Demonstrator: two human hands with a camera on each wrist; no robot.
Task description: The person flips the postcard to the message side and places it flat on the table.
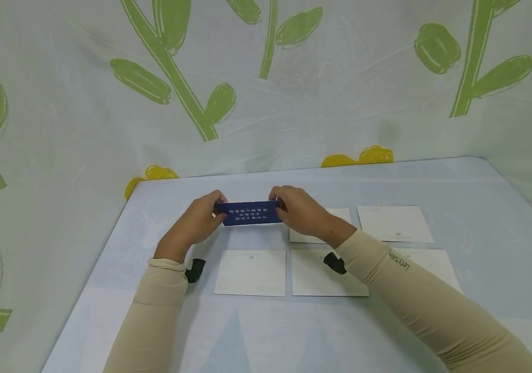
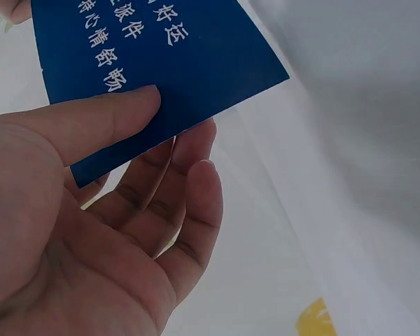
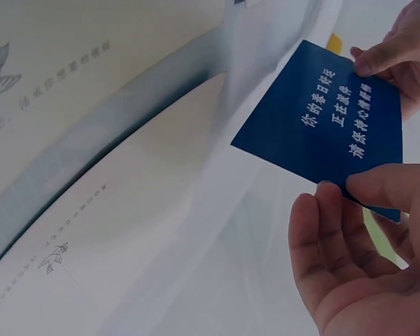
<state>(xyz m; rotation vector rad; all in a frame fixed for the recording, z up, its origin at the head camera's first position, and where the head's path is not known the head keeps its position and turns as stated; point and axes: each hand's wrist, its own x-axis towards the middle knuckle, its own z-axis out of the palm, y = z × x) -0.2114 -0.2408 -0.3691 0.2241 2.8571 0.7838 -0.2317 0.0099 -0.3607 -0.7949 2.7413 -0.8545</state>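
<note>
A dark blue card (image 1: pixel 253 213) with white Chinese characters is held up over the far part of the table, tilted, between both hands. My left hand (image 1: pixel 197 221) pinches one end of it; in the left wrist view the thumb (image 2: pixel 126 115) lies on the printed face with fingers behind. At the opposite end my right hand (image 1: pixel 302 211) pinches the card, and the right wrist view shows its thumb (image 3: pixel 388 185) on the printed side. Behind the right hand and forearm lie white cards, one of them (image 1: pixel 319 235) partly hidden by that hand.
Several white cards lie in two rows on the pale table (image 1: pixel 266 336), including a near-left one (image 1: pixel 249 274) and a far-right one (image 1: pixel 395 223). Beyond the table's far edge hangs a white sheet (image 1: pixel 340 103) printed with green leaves and yellow flowers.
</note>
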